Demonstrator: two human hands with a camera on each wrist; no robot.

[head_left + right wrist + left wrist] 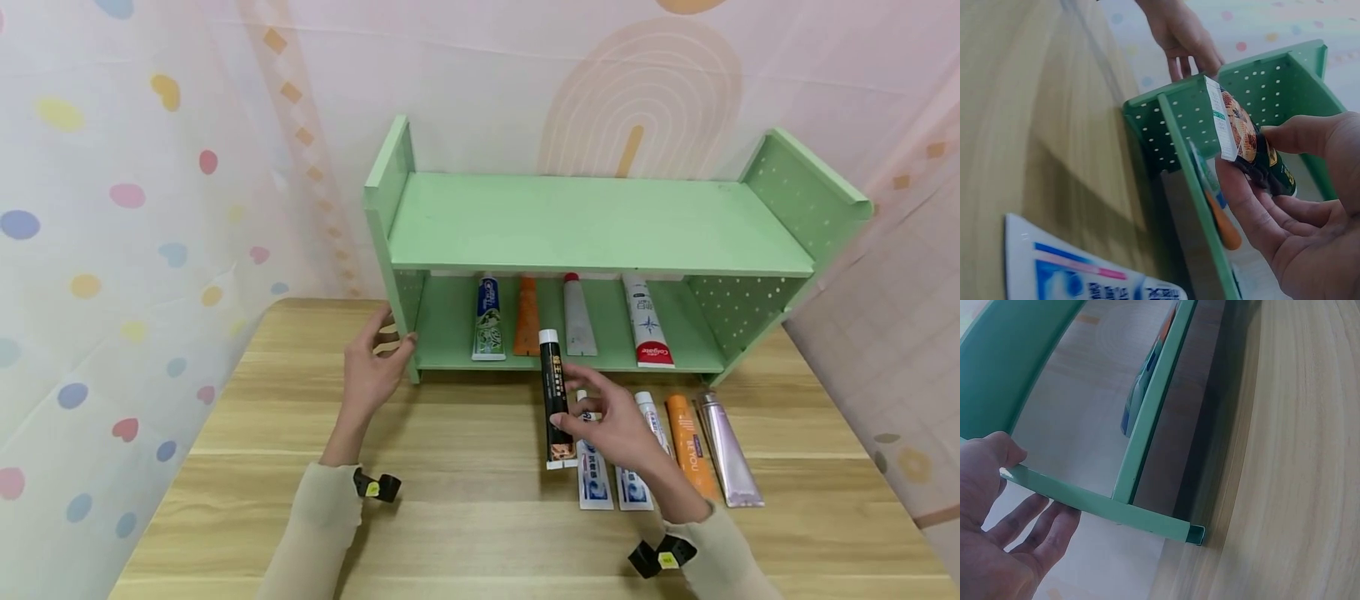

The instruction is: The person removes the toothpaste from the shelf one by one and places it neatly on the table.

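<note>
A black toothpaste tube [556,400] with a white cap is pinched between the thumb and fingers of my right hand [611,421]. It is held above the table, cap pointing toward the shelf; in the right wrist view its flat crimped end [1221,119] faces the camera. My left hand [372,367] grips the left side panel of the green shelf [600,221], thumb on the inner side and fingers outside, as the left wrist view shows. On the lower level lie a green-and-blue tube [489,325], an orange tube [527,321], a grey tube with red cap [578,317] and a Colgate tube [647,321].
Several tubes lie on the wooden table [465,533] at the right: two white-and-blue tubes [595,479] [634,492], partly behind my right hand, an orange tube [692,450] and a silvery-pink tube [729,454]. A patterned cloth [480,75] hangs behind the shelf.
</note>
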